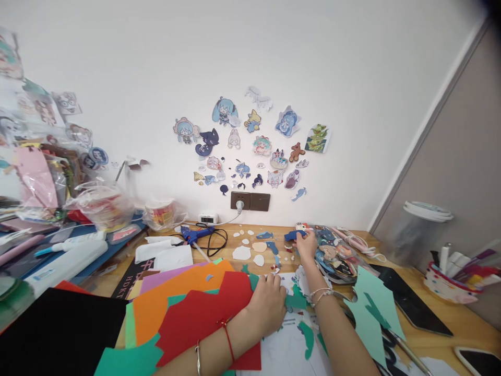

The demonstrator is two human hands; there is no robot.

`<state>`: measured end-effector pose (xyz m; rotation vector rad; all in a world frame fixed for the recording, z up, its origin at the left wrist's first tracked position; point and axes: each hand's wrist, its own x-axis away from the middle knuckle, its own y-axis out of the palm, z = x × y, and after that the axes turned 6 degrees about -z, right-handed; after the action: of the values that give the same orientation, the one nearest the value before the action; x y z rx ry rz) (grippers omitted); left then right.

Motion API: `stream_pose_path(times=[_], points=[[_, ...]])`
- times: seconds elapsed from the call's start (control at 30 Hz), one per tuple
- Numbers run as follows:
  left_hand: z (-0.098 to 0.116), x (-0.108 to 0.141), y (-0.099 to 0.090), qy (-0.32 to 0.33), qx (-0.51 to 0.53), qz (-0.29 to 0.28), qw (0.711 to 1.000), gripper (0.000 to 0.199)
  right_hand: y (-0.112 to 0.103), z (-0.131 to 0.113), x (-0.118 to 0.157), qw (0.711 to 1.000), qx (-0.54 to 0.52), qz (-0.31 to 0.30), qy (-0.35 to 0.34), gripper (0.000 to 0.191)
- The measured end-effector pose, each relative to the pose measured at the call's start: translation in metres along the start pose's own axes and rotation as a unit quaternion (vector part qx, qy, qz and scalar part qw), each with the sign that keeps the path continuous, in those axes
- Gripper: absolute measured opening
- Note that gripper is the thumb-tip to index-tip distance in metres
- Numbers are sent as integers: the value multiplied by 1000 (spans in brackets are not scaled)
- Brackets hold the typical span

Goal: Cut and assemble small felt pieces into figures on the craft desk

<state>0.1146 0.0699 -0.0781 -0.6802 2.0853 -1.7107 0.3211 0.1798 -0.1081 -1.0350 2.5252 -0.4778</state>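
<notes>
My left hand [268, 303] rests at the right edge of the red paper [203, 313], its fingers curled beside green scraps and a white printed sheet [293, 344]; whatever lies under the fingertips is hidden. Farther back, my right hand [307, 244] reaches to the rear of the desk, with its fingers closed on a small blue piece [293, 236]. Just right of it lies a clear bag of colourful cut-outs [332, 253]. White, peach and blue paper shapes [258, 248] are spread on the wood to its left.
A blue glue gun [193, 235] with a black cord lies at the back left. Mint paper [371, 308], a pen [409, 352], a black tablet [415, 303] and a pen cup [450, 284] are on the right. Black paper [58, 334] covers the front left.
</notes>
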Motion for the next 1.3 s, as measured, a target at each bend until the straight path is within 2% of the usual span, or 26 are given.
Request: stream_pose_path(times=[0.3, 0.63, 0.8, 0.97, 1.3], points=[[0, 0, 0, -1, 0, 1, 1000, 27, 4, -1, 2, 995, 74, -67, 18, 24], [0, 1, 1, 0, 0, 3, 1000, 27, -4, -9, 10, 972, 222, -70, -27, 26], [0, 1, -1, -1, -1, -1, 1000, 27, -12, -9, 0, 953, 272, -128, -19, 25], [0, 0, -2, -1, 2, -5, 1000, 26, -16, -2, -2, 935, 299, -182, -51, 23], [0, -1, 2, -1, 0, 0, 1000, 28, -15, 3, -2, 916, 307, -227, -124, 21]])
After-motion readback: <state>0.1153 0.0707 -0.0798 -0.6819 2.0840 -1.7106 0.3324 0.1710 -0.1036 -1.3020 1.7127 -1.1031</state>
